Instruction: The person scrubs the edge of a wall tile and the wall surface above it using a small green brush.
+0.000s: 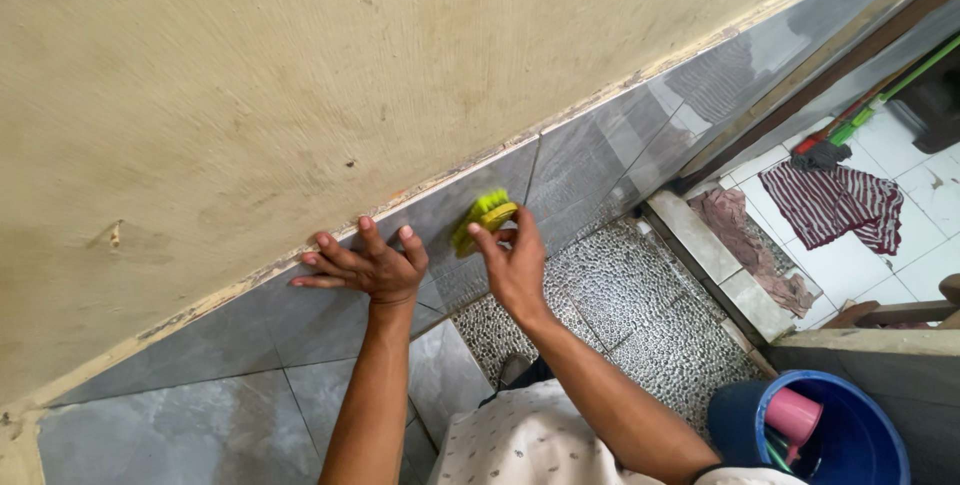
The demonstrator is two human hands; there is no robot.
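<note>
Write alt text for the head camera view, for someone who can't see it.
Seen from above, the right hand presses a yellow-green scrub brush against a grey wall tile while the left hand lies flat on the tiles beside it. Below are a pebbled floor, a blue bucket holding a pink cup, and a striped cloth.

The pebble floor (610,295) runs along the foot of the grey tiled wall; a blue bucket (860,445) stands on it at the lower right; past a tiled threshold (700,245), the white tile floor (850,265) carries a striped cloth (830,203) and a pinkish rag (750,250); mop handles (870,105) lie near the doorway.
</note>
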